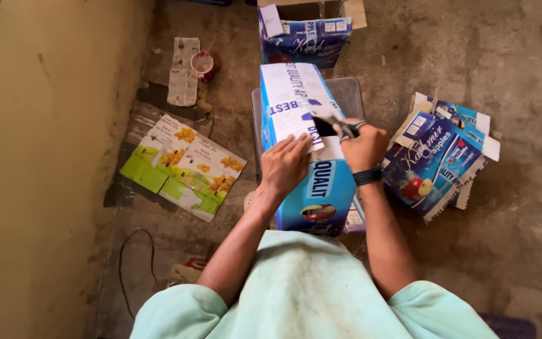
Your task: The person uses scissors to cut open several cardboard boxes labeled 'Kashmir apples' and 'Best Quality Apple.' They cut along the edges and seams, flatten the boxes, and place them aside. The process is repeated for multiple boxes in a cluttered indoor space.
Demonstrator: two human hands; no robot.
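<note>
A blue and white cardboard fruit box (pixel 296 107) stands on a small grey stand in front of me. My left hand (pixel 285 164) lies flat on its top near the middle, fingers spread over a white strip. My right hand (pixel 364 145) is closed around a pair of scissors (pixel 335 120), whose blades point left into a dark cut opening in the box top. A dark band circles my right wrist.
A heap of flattened blue box pieces (pixel 441 154) lies on the right. Another blue carton (pixel 304 36) stands at the top. Green and white flattened cardboard (pixel 183 166) lies on the left, with a small cup (pixel 202 63) and newspaper by the yellow wall (pixel 39 157).
</note>
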